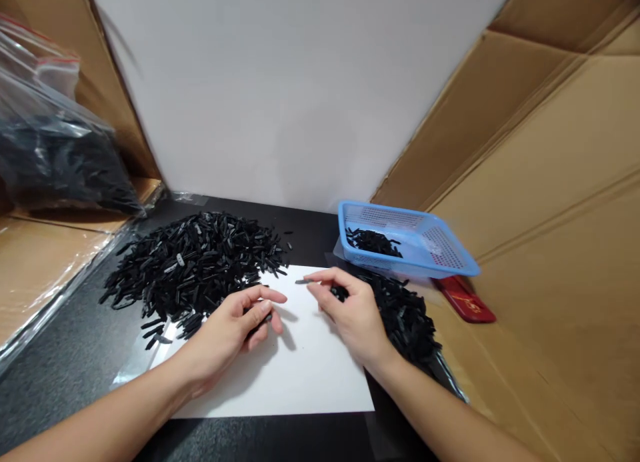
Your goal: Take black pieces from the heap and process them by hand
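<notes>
My left hand (234,325) rests on a white sheet (300,369), its fingers curled around a few small black plastic pieces at the edge of a large pile of black pieces (195,262). On the sheet's right side my right hand (350,312) pinches one thin black piece (302,282) between thumb and forefinger, with more black pieces tucked in its palm. A smaller heap of black pieces (407,315) lies just right of that hand.
A blue plastic basket (440,249) with some black pieces in it stands at the back right, a red flat object (465,301) beside it. Cardboard walls (550,182) enclose both sides. A clear bag of black pieces (55,155) sits at the left.
</notes>
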A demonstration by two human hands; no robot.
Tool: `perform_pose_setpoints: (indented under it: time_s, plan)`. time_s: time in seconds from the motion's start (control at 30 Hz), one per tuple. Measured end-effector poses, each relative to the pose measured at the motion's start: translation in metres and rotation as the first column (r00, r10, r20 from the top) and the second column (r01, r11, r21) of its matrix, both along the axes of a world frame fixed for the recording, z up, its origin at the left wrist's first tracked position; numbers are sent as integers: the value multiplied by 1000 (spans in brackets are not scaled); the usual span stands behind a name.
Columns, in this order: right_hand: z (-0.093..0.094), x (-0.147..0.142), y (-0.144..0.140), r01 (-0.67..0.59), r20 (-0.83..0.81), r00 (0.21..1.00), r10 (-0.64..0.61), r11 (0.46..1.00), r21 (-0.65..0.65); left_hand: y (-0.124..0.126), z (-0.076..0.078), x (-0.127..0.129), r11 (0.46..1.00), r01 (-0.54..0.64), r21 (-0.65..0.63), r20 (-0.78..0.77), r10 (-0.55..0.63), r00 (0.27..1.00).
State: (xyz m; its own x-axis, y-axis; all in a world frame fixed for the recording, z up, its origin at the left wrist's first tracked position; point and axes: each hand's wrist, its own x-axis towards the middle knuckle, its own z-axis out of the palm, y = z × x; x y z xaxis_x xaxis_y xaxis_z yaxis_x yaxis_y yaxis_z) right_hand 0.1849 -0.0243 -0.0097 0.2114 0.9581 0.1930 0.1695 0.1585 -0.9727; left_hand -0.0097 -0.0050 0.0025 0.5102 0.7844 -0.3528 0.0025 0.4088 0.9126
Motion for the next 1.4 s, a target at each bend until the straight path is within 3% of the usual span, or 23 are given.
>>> perform_pose_setpoints:
  time_s: [0.13, 0.2, 0.37, 0.47, 0.53, 0.67, 0.77, 0.9, 1.0, 1.1, 1.2, 1.23, 1.3, 1.4]
  plan:
    - [15, 43, 32, 101, -122, 987, -101, 995, -7, 5, 2, -1, 999, 23, 30, -75, -21, 997]
    - [22, 57, 39, 94, -136, 986, -92, 996, 4, 6, 5, -2, 999, 14, 34, -76, -11, 997]
    - [27, 41, 20, -41, -98, 994, 38, 999, -20, 3, 9, -4, 999, -11, -46, 57, 14, 998]
    - [27, 35, 18, -39, 164, 986, 35, 999, 20, 1, 7, -5, 997, -14, -80, 112, 23, 993]
    - [31, 48, 32, 79, 480, 870, -116, 992, 96, 0, 4, -5, 998, -6, -69, 127, 14, 992]
    - [41, 98, 80, 255, 607, 752, -256, 963, 90, 2, 3, -7, 1000, -2, -26, 108, 5, 994]
    - [41, 127, 104, 253, 678, 717, -162, 967, -36, 2, 4, -7, 1000, -10, -19, 111, 12, 994]
    - [37, 139, 110, 232, 707, 702, -85, 966, -114, 0, 4, -8, 999, -9, -33, 140, 13, 990]
    - [38, 126, 99, 285, 700, 688, -191, 958, -19, 0, 4, -7, 999, -31, -39, 146, 36, 989]
    - [32, 86, 72, 284, 651, 706, -279, 953, 100, 0, 4, -6, 998, -52, -22, 160, 55, 986]
    - [15, 27, 33, 90, 605, 786, -128, 992, 93, 0, 2, -4, 996, -84, 7, 151, 82, 985]
    - [9, 9, 20, -83, 538, 842, 27, 993, 81, 0, 1, -4, 996, -91, 19, 147, 87, 985]
    - [-2, -19, 0, -284, 460, 862, 213, 955, 90, 0, -1, -5, 996, -83, 35, 141, 78, 987]
    - [-6, -37, -13, -293, 347, 907, 237, 949, 119, -1, -4, -6, 998, -36, 61, 113, 28, 993]
